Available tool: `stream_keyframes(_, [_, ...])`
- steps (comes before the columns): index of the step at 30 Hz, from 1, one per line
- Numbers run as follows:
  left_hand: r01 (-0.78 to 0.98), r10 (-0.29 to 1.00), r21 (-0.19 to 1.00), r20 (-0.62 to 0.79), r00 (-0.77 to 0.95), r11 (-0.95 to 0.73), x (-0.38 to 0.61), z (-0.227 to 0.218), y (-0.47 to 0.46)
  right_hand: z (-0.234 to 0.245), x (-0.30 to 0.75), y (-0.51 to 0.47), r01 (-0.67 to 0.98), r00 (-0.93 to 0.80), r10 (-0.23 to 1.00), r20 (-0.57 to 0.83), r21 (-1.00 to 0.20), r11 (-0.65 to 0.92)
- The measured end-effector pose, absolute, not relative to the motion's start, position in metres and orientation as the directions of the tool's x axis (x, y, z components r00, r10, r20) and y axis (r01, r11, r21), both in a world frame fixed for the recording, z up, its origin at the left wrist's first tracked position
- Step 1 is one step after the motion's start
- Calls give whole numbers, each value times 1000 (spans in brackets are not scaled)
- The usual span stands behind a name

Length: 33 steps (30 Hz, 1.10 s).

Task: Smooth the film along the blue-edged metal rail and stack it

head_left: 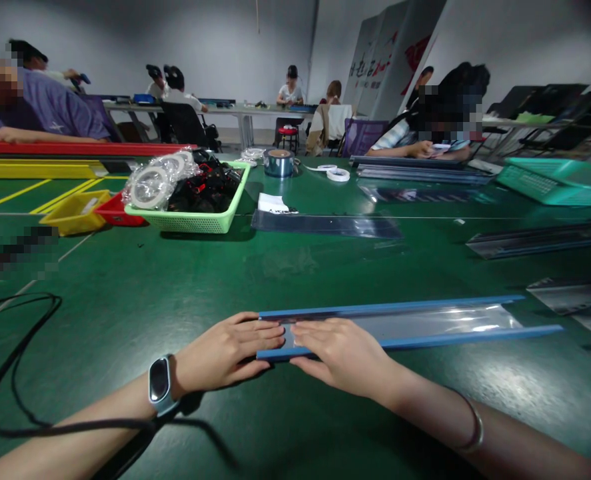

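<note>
A long, clear plastic channel strip with blue side rails [440,323] lies on the green table in front of me. My left hand [230,350] lies over its left end, fingers stretched flat across it and the thumb at the near rail. Just to the right, my right hand [340,353] rests with straight fingers on the strip's clear floor, its thumb outside the near rail. A small pale patch shows between the two sets of fingertips; what it is I cannot make out.
Beyond my hands stand a light green basket [190,223] of dark parts, yellow [75,213] and red [120,210] bins, and a tape roll [278,163]. More strips [545,240] lie right. A black cable [20,353] crosses my left forearm. People sit at tables beyond.
</note>
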<state>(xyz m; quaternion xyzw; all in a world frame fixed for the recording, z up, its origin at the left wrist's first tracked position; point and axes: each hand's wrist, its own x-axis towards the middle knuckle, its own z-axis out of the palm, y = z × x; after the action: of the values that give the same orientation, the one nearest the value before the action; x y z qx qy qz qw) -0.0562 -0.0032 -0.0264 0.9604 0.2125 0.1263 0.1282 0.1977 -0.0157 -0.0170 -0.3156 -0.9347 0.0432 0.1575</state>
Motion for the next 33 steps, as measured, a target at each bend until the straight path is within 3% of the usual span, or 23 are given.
stream_keyframes(10, [389, 453, 302, 185, 872, -870, -55, -25, -5, -17, 200, -20, 624, -696, 648, 309, -186, 759])
stream_keyframes(21, [402, 467, 297, 194, 863, -866, -56, -25, -6, -20, 201, -20, 594, -710, 604, 363, -152, 790])
stream_keyframes(27, [400, 460, 282, 191, 867, -872, -56, -23, -6, -13, 202, -20, 600, -691, 656, 301, -265, 754])
stream_keyframes(33, [424, 471, 252, 169, 866, -870, -56, -24, -7, -13, 202, -20, 603, -691, 664, 286, -277, 748])
